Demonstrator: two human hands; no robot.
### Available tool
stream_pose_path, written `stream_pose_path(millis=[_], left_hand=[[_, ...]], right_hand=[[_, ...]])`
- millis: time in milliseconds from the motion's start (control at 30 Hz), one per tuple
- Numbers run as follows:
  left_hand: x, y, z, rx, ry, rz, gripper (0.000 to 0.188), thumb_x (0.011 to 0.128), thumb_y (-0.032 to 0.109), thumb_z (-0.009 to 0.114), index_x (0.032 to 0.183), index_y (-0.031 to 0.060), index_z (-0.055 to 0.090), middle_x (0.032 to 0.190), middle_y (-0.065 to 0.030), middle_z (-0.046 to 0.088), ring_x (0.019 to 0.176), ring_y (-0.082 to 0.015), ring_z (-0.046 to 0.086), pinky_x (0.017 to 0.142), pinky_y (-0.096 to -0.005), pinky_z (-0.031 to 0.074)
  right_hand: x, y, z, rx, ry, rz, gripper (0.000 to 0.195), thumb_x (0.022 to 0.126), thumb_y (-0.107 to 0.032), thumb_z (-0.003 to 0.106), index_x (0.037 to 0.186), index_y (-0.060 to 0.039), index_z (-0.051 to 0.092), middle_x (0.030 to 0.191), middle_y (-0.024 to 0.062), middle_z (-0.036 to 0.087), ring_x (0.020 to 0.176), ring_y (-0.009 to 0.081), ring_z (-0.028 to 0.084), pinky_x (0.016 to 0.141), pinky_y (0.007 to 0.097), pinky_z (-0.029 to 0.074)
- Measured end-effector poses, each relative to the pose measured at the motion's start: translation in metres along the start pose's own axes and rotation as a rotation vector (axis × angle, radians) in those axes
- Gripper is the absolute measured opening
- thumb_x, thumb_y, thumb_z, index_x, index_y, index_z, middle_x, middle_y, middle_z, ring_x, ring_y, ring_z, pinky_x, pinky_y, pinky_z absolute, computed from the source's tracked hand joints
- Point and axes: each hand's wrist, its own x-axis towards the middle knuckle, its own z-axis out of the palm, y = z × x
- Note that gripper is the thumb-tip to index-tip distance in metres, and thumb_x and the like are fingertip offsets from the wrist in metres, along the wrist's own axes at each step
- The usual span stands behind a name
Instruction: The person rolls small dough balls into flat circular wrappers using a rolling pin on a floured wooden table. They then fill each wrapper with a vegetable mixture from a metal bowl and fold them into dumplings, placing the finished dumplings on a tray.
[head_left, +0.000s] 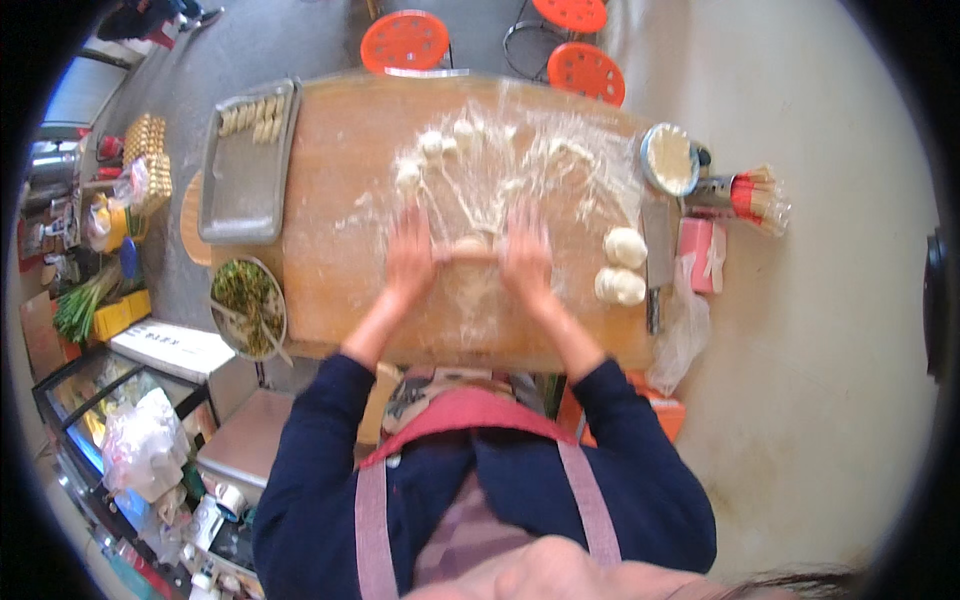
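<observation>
A wooden rolling pin (471, 253) lies crosswise on the floured wooden table. My left hand (414, 244) rests on its left end and my right hand (524, 244) on its right end, both fairly flat with fingers pointing away from me. A small piece of dough (471, 244) shows at the pin's middle, partly hidden by it. Beyond my hands, small floured dough pieces (433, 142) sit in an arc amid scattered flour. Larger white dough lumps (625, 247) lie at the table's right side. The hands are slightly blurred, and the palms' undersides are hidden.
At the left stand a metal tray (244, 231) with shaped dough pieces and a bowl of chopped green filling (247, 300) with utensils. At the right are a cleaver (658, 247), a bowl of flour (670, 159), a chopstick holder (711, 192) and a pink box (697, 255). Red stools (405, 41) stand beyond.
</observation>
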Motion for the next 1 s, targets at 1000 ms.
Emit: stream_pose_path(millis=[1000], left_hand=[[0.023, 0.032, -0.024, 0.034, 0.068, -0.015, 0.08, 0.1, 0.034, 0.062, 0.158, -0.0102, 0.028, 0.167, -0.0299, 0.026, 0.157, -0.0425, 0.022, 0.127, -0.0569, 0.021]], right_hand=[[0.017, 0.009, -0.016, 0.092, -0.031, 0.063, 0.061, 0.101, -0.02, 0.05, 0.159, -0.0028, 0.038, 0.169, 0.0197, 0.03, 0.158, 0.0394, 0.022, 0.126, 0.0548, 0.024]])
